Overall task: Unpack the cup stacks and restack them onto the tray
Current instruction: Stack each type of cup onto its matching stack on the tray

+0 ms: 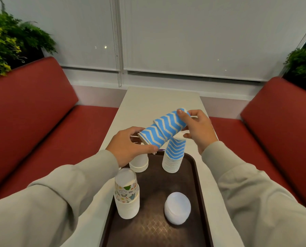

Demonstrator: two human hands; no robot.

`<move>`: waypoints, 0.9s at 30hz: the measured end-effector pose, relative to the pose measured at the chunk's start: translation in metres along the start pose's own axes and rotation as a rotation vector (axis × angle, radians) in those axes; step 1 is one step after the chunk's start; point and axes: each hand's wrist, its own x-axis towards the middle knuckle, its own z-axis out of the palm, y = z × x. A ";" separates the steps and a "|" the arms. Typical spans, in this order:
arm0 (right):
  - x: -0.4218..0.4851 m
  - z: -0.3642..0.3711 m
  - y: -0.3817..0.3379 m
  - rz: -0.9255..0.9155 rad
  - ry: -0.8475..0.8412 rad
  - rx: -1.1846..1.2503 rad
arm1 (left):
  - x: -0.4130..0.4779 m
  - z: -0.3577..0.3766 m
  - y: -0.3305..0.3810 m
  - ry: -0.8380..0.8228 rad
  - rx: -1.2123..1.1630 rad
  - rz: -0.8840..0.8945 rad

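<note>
Above the brown tray I hold a tilted stack of blue-and-white zigzag cups. My left hand grips its open rim end. My right hand pinches the upper cup near its base, and that cup sits partly pulled off the rest. Upside down on the tray stand a tall zigzag cup stack at the back right, a plain white stack at the back left, a stack topped by a cartoon-print cup at the front left, and a low white stack at the front right.
The tray lies on a narrow white table that runs away toward a window with blinds. Red bench seats flank the table on both sides. Green plants stand behind each bench back.
</note>
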 end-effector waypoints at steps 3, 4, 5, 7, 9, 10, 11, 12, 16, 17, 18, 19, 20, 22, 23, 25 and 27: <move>0.012 -0.016 -0.005 -0.102 0.133 -0.066 | 0.002 -0.006 -0.005 0.030 0.005 -0.023; 0.014 -0.021 -0.008 -0.139 0.174 -0.101 | 0.002 -0.008 -0.007 0.041 0.004 -0.030; 0.017 -0.025 -0.010 -0.177 0.200 -0.139 | 0.003 -0.010 -0.009 0.055 0.001 -0.037; 0.019 -0.030 -0.011 -0.237 0.199 -0.261 | 0.003 -0.013 -0.012 0.083 0.010 -0.044; 0.018 -0.031 -0.008 -0.284 0.153 -0.416 | 0.004 -0.015 -0.013 0.107 0.015 -0.047; 0.017 -0.030 -0.004 -0.300 0.128 -0.481 | 0.005 -0.015 -0.013 0.115 0.012 -0.044; 0.017 -0.029 0.002 -0.305 0.106 -0.536 | 0.005 -0.014 -0.013 0.119 0.009 -0.044; 0.016 -0.027 0.006 -0.302 0.083 -0.588 | 0.005 -0.013 -0.013 0.119 0.005 -0.042; 0.009 -0.017 0.029 -0.256 -0.002 -0.752 | 0.005 -0.010 -0.010 0.111 -0.002 -0.038; 0.007 -0.015 0.034 -0.247 -0.026 -0.779 | 0.004 -0.010 -0.009 0.109 -0.005 -0.035; 0.005 -0.013 0.039 -0.239 -0.048 -0.805 | 0.004 -0.010 -0.008 0.108 -0.005 -0.032; 0.002 -0.012 0.045 -0.230 -0.070 -0.832 | 0.004 -0.010 -0.008 0.107 -0.006 -0.033; 0.000 -0.011 0.049 -0.219 -0.087 -0.858 | 0.003 -0.010 -0.008 0.105 -0.007 -0.033; -0.003 -0.010 0.056 -0.189 -0.098 -0.888 | 0.002 -0.011 -0.008 0.102 -0.019 -0.039; -0.004 -0.010 0.057 -0.185 -0.086 -0.879 | 0.002 -0.011 -0.008 0.103 -0.029 -0.042; -0.005 -0.009 0.051 -0.202 -0.032 -0.798 | 0.002 -0.011 -0.007 0.108 -0.045 -0.042; -0.007 -0.004 0.037 -0.181 0.013 -0.633 | 0.001 -0.011 -0.006 0.108 -0.050 -0.039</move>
